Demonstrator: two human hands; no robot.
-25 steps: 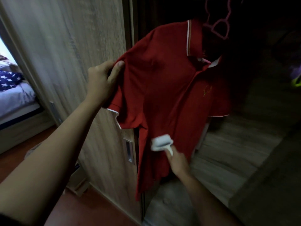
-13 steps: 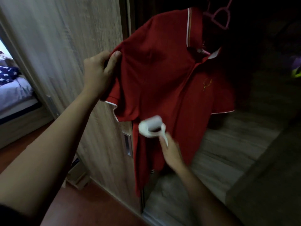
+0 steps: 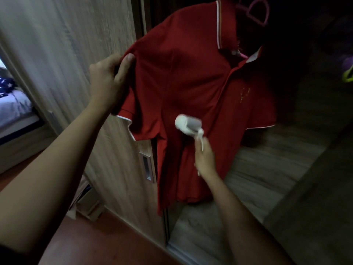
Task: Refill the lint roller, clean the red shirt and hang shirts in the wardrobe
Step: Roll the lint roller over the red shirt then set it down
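Observation:
A red polo shirt (image 3: pixel 191 77) with white trim hangs on a pink hanger (image 3: pixel 257 14) in the open wardrobe. My left hand (image 3: pixel 108 83) pinches the shirt's left sleeve near the shoulder and holds it out to the side. My right hand (image 3: pixel 204 159) grips the white handle of a lint roller (image 3: pixel 188 124). The roller's white head lies against the shirt's front at mid-chest height, just left of the placket.
A wooden sliding wardrobe door (image 3: pixel 86 54) with a recessed metal handle (image 3: pixel 147 167) stands left of the shirt. The wardrobe's wooden bottom shelf (image 3: pixel 257 178) lies below it. A bed (image 3: pixel 13 108) shows at far left. A cardboard box (image 3: pixel 87 205) sits on the red floor.
The lint roller has moved up the shirt front from near the waist to mid-chest. My left hand keeps its hold on the sleeve.

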